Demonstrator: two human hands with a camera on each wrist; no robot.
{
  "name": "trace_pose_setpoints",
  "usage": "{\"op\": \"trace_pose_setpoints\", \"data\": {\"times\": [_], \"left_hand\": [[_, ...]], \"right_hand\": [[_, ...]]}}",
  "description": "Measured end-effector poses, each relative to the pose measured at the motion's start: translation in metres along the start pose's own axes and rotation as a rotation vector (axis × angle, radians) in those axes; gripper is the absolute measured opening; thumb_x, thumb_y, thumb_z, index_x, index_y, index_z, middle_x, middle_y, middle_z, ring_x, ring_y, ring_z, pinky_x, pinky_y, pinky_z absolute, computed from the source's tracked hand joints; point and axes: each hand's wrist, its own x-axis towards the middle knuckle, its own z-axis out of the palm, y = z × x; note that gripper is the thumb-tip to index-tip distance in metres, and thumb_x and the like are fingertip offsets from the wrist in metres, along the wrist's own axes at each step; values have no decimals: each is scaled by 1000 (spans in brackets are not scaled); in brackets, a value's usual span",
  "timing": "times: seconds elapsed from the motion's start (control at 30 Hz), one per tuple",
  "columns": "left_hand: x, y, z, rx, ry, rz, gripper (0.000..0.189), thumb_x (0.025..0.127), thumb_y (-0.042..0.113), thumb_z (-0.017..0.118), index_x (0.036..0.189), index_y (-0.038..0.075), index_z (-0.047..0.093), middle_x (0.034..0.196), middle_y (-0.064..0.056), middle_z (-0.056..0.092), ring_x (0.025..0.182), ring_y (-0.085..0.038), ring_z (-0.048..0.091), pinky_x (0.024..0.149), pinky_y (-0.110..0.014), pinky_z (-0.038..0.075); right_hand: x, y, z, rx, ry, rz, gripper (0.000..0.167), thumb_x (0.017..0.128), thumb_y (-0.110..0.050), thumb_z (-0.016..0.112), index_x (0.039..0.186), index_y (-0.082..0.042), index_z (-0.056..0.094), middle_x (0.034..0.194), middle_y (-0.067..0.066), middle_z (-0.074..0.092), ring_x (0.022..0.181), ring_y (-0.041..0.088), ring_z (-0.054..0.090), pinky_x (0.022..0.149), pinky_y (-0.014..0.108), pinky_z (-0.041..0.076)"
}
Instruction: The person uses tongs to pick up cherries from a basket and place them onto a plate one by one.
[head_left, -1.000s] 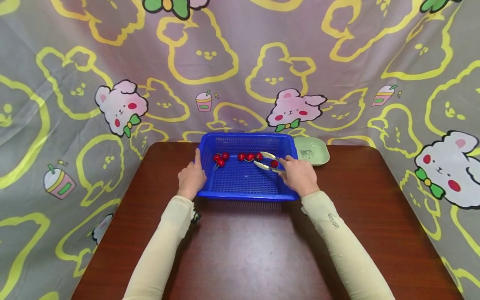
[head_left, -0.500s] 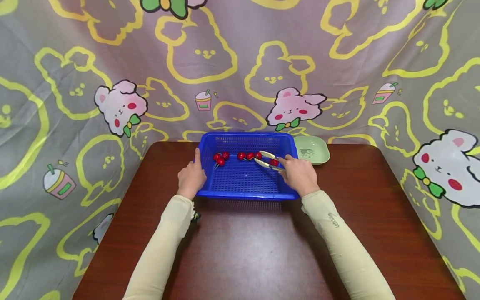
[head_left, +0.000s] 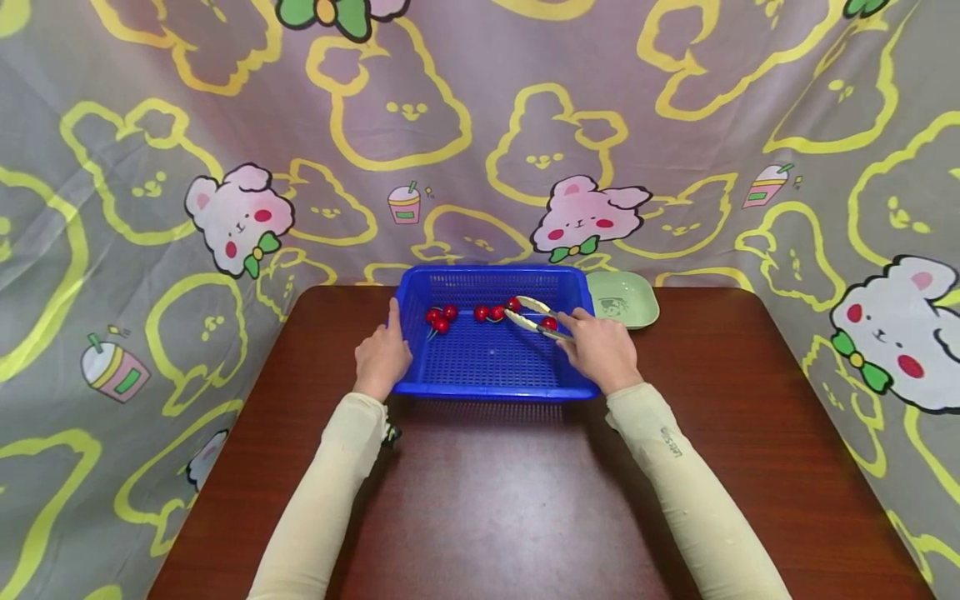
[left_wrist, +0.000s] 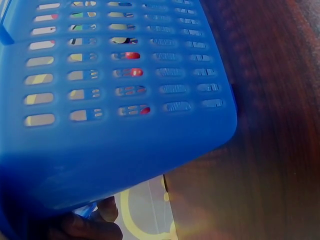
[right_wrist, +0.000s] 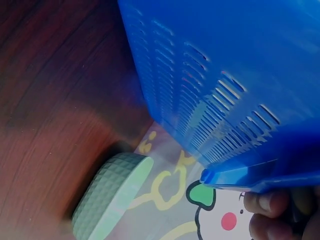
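Both hands are at a blue plastic basket [head_left: 491,390] in the head view. My left hand [head_left: 382,358] grips its left rim, index finger stretched along it; the left wrist view shows curled fingers [left_wrist: 95,225] at the rim. With my right hand [head_left: 602,350] I hold tongs [head_left: 534,317] with pale tips over the right side. Between the tips sits a red cherry [head_left: 513,305], beside two more cherries [head_left: 490,313]. Another cherry [head_left: 550,323] lies partly behind the tongs near the right wall. A cluster of cherries [head_left: 442,317] with green stems lies at the left.
A pale green dish [head_left: 633,300] stands behind and right of the basket, partly hidden by it; the right wrist view shows its textured side [right_wrist: 107,195]. Brown wooden table [head_left: 480,500] lies under everything. A patterned cloth [head_left: 480,125] hangs along the back and both sides.
The tongs' tips first drew together, then shifted slightly away and leftward. The cherry between them moved a little the same way. My left hand and the basket stay put.
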Motion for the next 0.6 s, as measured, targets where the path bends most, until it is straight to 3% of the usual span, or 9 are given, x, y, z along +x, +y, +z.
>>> {"op": "trace_pose_setpoints", "data": {"times": [0.6], "left_hand": [[-2, 0, -2, -10, 3, 0, 83, 100, 21, 60, 167, 11, 11, 119, -28, 67, 91, -47, 69, 78, -59, 56]], "right_hand": [[-4, 2, 3, 71, 62, 26, 48, 91, -33, 79, 134, -13, 70, 99, 7, 70, 63, 29, 62, 54, 46, 51]]}}
